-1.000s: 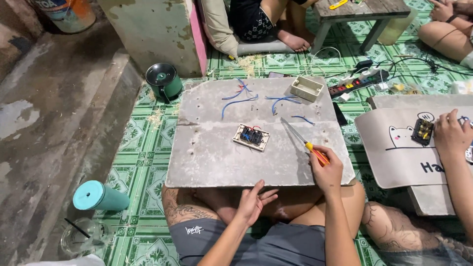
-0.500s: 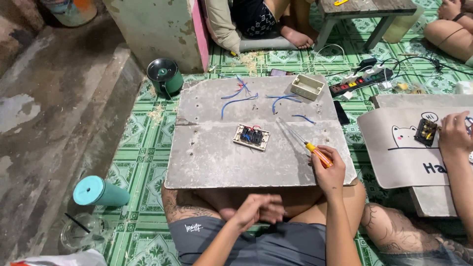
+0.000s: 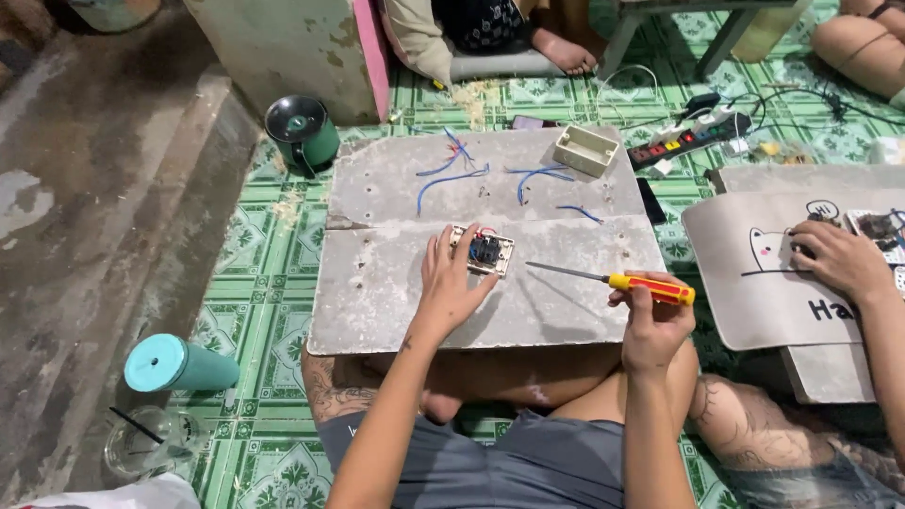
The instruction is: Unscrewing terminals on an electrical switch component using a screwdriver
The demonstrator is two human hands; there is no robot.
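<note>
Here the left hand (image 3: 452,283) rests on the switch module (image 3: 485,251) at the middle of the grey surface (image 3: 396,302), fingers spread loosely over its edge. The right hand (image 3: 653,316) grips the screwdriver (image 3: 622,280). Steadying the module flat before bringing the tip in seems wise. Its screws are too small to make out.

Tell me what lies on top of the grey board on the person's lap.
On the grey board: a switch module under the left hand, loose blue wires and a beige box. The left hand covers the module's left edge.
</note>
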